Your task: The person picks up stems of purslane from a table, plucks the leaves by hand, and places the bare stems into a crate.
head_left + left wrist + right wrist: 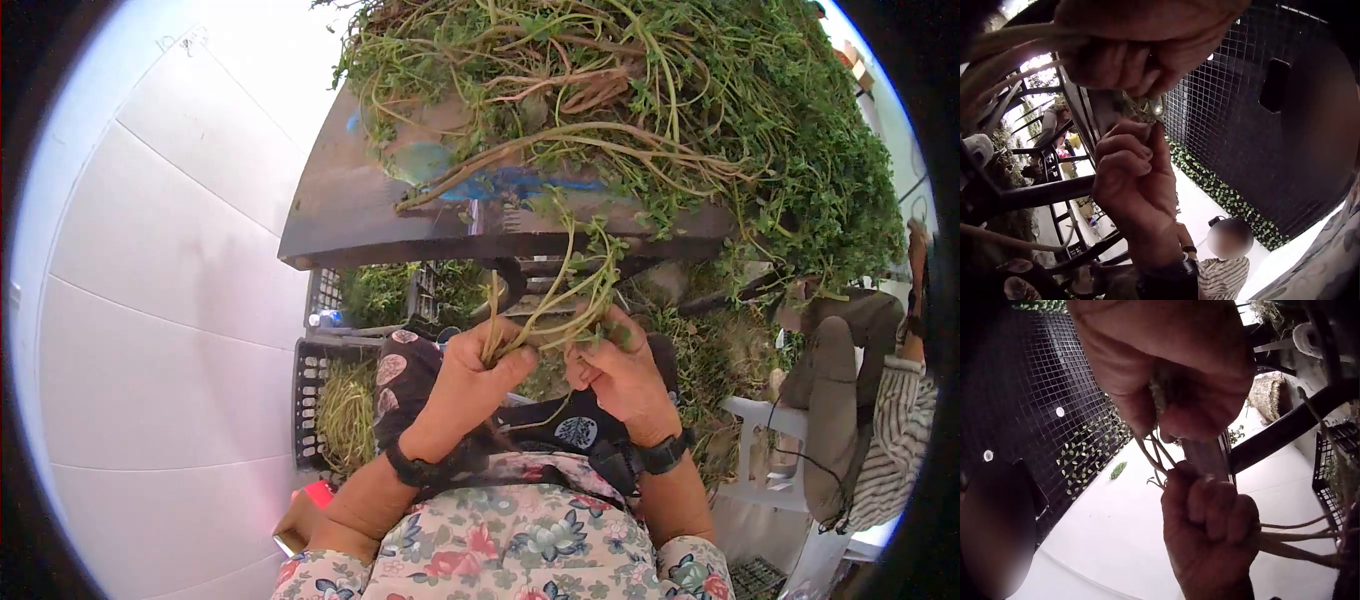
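Over the lap, my left hand point(482, 368) grips a small bunch of green plant stems point(550, 332). In the right wrist view its fingers are curled tight, with stem ends sticking out behind the fist. Close beside it, my right hand point(622, 375) pinches the leafy part of the same bunch between thumb and fingers. A loop of thin leafy stems point(604, 265) rises above both hands. The right palm hides part of what it holds. Just beyond stands a dark table point(345, 215) with a large heap of leafy plants point(680, 100) on it.
Black crates point(306, 385) stand at the left below the table; the nearer one holds bundled stems point(347, 415). Loose greens point(700, 365) lie on the floor at the right. Beside them are a white plastic chair point(765, 430) and another person in a striped garment point(893, 440).
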Available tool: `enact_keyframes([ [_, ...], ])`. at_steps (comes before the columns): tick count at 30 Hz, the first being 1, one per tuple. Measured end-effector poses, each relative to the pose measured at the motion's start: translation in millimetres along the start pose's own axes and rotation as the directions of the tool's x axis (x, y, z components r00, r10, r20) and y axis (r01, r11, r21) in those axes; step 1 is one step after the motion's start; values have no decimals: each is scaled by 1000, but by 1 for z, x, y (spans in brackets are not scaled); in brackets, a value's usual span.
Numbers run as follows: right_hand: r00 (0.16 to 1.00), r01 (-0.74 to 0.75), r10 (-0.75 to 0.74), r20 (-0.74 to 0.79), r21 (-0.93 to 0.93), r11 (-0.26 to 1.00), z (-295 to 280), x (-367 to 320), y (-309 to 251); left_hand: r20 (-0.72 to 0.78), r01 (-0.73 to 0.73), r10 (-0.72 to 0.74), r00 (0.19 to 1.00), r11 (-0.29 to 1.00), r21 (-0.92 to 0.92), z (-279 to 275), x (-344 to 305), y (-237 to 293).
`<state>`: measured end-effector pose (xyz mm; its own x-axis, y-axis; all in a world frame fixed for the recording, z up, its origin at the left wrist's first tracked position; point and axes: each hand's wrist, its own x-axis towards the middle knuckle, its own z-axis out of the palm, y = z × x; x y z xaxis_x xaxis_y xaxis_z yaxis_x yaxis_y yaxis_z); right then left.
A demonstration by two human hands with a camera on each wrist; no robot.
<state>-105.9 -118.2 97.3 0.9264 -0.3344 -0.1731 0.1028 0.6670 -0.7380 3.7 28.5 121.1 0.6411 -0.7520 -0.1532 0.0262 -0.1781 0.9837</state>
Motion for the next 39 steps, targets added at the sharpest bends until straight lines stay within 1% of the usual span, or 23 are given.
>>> enact_keyframes([
  [3,994,-31,28,106,32,999,-4,1,3,1,-14,14,1000,1000,-13,3,2,-1],
  [6,995,15,-9,103,-65,998,-5,2,6,1,59,-60,998,997,-56,5,3,3],
  [9,989,109,-84,124,-212,971,-2,-1,5,-12,24,-23,1000,995,96,-2,6,1],
  [12,999,-30,36,21,-255,967,-6,-5,0,5,-55,55,998,995,88,2,4,-2],
  [15,994,-81,36,-104,-472,878,4,-9,-14,13,-67,66,998,975,214,0,1,1],
  [18,998,47,-62,5,-706,706,-7,-7,-11,7,-92,94,996,955,283,-1,2,1],
  [20,977,201,-168,128,-813,547,-12,-4,-10,3,-112,118,993,935,337,0,2,0],
  [21,958,273,-213,195,-848,454,-14,-3,-9,4,-124,131,991,923,364,1,3,-1],
  [24,845,450,-379,377,-884,125,-23,1,9,8,-149,153,988,944,295,10,2,2],
  [27,873,388,-396,285,-897,209,-20,2,20,56,-187,179,982,914,359,16,1,-5],
  [30,906,305,-413,98,-827,472,-22,2,19,27,-185,189,982,901,393,17,4,-2],
  [31,920,280,-389,58,-791,545,-23,3,20,14,-104,104,994,951,290,16,5,-5],
  [33,944,224,-330,-17,-701,677,-24,4,23,22,-82,79,997,968,237,17,5,-5],
  [34,899,325,-424,110,-817,477,-29,5,27,27,-73,69,997,975,210,18,6,-4],
  [35,839,405,-482,251,-881,245,-36,5,33,43,-71,64,997,976,204,20,6,-4],
  [36,769,457,-502,396,-889,-2,-40,5,34,60,-69,58,997,977,200,22,6,-5],
  [38,882,325,-431,187,-906,272,-44,5,28,80,-63,47,996,976,207,22,5,-7],
  [39,928,285,-363,86,-790,542,-45,5,22,83,-60,43,996,974,217,21,5,-10],
])
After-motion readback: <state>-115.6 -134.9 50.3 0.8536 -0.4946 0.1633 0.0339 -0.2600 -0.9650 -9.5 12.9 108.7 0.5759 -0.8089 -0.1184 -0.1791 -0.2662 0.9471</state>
